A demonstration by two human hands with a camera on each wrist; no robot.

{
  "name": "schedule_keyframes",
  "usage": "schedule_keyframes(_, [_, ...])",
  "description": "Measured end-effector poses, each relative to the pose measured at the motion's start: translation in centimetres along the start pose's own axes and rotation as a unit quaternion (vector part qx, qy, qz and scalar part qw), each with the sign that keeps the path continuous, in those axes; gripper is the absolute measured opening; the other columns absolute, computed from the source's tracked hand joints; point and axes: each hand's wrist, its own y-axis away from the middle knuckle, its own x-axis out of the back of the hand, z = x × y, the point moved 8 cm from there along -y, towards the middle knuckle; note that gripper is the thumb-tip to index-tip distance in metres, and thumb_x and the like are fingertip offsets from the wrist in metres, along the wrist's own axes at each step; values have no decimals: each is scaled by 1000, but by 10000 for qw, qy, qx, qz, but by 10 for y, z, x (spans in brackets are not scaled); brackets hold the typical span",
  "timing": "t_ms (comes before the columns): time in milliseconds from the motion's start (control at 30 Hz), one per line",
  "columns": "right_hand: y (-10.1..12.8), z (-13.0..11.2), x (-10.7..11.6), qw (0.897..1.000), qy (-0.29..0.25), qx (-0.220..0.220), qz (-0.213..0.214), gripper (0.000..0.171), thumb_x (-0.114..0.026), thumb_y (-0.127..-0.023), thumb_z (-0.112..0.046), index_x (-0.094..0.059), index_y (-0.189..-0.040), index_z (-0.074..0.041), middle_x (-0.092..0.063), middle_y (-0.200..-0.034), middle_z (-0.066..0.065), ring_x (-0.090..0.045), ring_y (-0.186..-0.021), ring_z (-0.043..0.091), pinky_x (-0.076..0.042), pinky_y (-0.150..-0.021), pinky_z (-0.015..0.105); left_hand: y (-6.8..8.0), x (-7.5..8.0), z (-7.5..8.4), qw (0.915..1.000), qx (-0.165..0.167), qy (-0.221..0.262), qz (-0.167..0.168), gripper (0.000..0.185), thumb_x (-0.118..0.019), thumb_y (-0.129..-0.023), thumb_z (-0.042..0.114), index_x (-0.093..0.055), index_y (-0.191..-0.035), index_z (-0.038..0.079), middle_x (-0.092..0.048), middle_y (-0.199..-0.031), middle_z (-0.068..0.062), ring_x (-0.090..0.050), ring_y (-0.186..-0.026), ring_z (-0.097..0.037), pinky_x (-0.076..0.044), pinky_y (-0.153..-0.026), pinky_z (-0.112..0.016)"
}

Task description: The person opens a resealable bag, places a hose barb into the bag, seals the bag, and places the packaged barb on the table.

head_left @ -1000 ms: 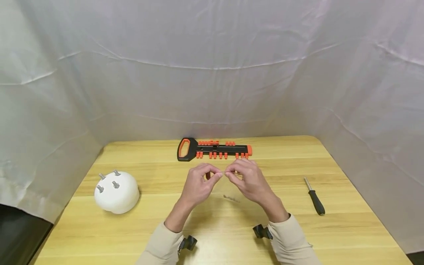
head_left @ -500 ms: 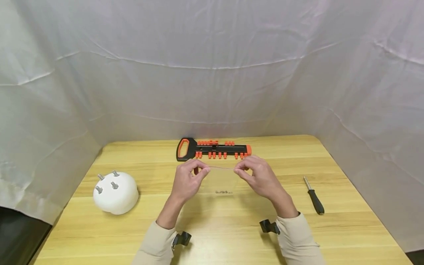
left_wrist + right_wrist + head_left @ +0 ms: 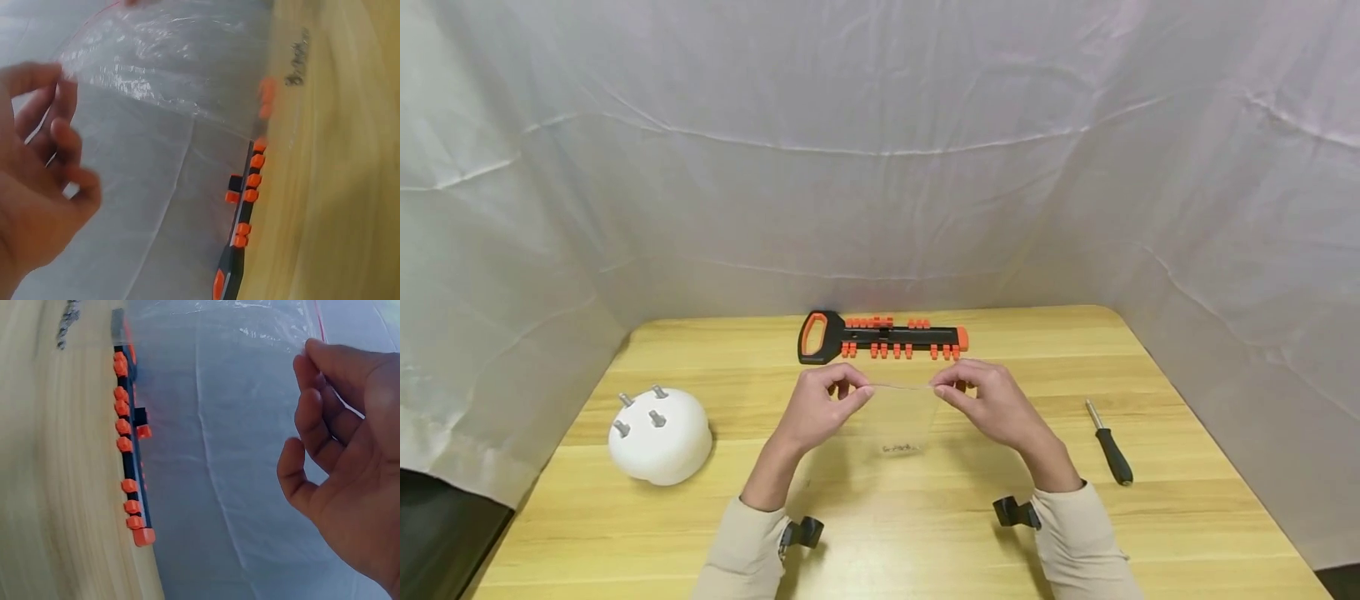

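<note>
A small clear plastic zip bag point(image 3: 901, 417) hangs above the middle of the wooden table point(image 3: 1187, 517), stretched between both hands. My left hand point(image 3: 820, 410) pinches its top left corner and my right hand point(image 3: 992, 404) pinches its top right corner. Several small dark screws point(image 3: 901, 448) lie in the bottom of the bag. In the left wrist view the bag point(image 3: 181, 62) spreads away from my left hand point(image 3: 44, 169). In the right wrist view its red-edged top point(image 3: 250, 337) meets my right hand point(image 3: 344, 444).
A black and orange bit holder point(image 3: 880, 337) lies behind the hands. A white dome with metal studs point(image 3: 658, 433) sits at the left. A black-handled screwdriver point(image 3: 1108, 446) lies at the right. White cloth walls enclose the table.
The hands have moved apart, pulling the bag's top edge taut, and the bag now hangs spread out between them with the screws at its bottom.
</note>
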Motion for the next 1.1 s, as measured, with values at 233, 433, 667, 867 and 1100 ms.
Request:
schedule_keyframes(233, [0, 4, -5, 9971, -652, -213, -330, 7, -66, -92, -19, -70, -97, -20, -68, -84, -2, -57, -73, 8, -50, -67, 24, 2, -8, -12, 9888, 1039, 371, -1009, 6, -67, -91, 20, -70, -92, 15, -67, -80, -8, -52, -65, -14, -41, -56, -22])
schedule_keyframes(433, [-7, 28, -18, 9945, -576, -760, -425, 12, -64, -94, -21, -70, -103, -16, -65, -83, 3, -51, -68, 11, -45, -56, 22, -2, -13, -31, 9854, 1454, -302, -834, 9, -66, -92, 24, -70, -95, 16, -69, -86, -5, -55, -70, -15, -45, -60, -25])
schedule_keyframes(667, [-17, 56, -31, 9903, -41, -1343, -357, 12, -64, -93, -15, -69, -103, -15, -69, -92, 0, -58, -73, 12, -50, -61, 24, -14, -19, -52, 9767, 1603, -1310, -557, 11, -64, -93, 23, -68, -101, 17, -69, -88, 5, -56, -68, -11, -47, -63, -28])
schedule_keyframes(867, [-16, 82, -50, 9781, 64, -1981, -630, 14, -62, -94, -15, -69, -105, -15, -68, -93, 0, -58, -74, 12, -50, -63, 26, -17, -33, -75, 9655, 1800, -1680, -853, 17, -61, -94, 20, -67, -109, 16, -71, -91, 2, -59, -67, -8, -48, -64, -26])
schedule_keyframes(1100, [-6, 100, -63, 9625, 71, -2545, -940, 22, -55, -93, -15, -68, -110, -16, -68, -97, 2, -50, -55, 12, -44, -49, 24, -17, -51, -89, 9562, 1932, -1861, -1174, 21, -58, -94, 12, -68, -112, 10, -72, -97, -6, -56, -64, -10, -47, -59, -24])
